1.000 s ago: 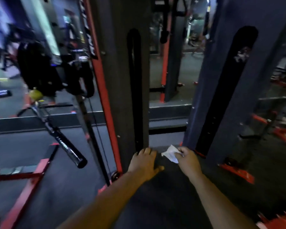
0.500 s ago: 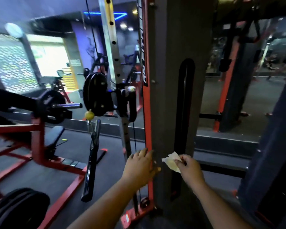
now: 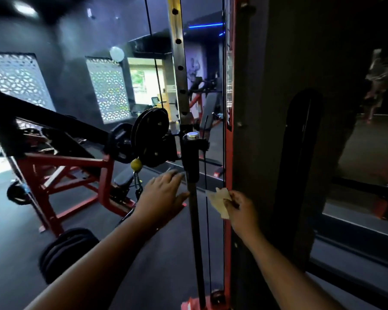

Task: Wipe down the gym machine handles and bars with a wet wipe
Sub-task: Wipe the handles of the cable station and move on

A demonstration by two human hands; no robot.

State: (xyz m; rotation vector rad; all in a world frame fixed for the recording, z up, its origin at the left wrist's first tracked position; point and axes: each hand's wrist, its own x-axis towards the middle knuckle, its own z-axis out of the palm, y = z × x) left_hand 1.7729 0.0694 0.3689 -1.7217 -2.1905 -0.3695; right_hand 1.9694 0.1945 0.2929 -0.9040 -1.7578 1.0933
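Wet wipe (image 3: 218, 203): thin, soft, crumpled sheet, pale and matt. Guide rod (image 3: 194, 220): bare metal, smooth, dull grey. Perforated upright (image 3: 180, 63): brushed metal with a slight sheen. Cap (image 3: 192, 135): polished, shiny metal. Machine frame edge (image 3: 228, 220): red painted metal, semi-gloss. Pulley (image 3: 150, 135): black, glossy. Floor (image 3: 157, 253): dark, matt, finely textured.

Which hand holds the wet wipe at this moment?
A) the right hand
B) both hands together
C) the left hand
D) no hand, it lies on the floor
A: the right hand pinches the wet wipe beside the red upright, while the left hand is open and holds nothing.
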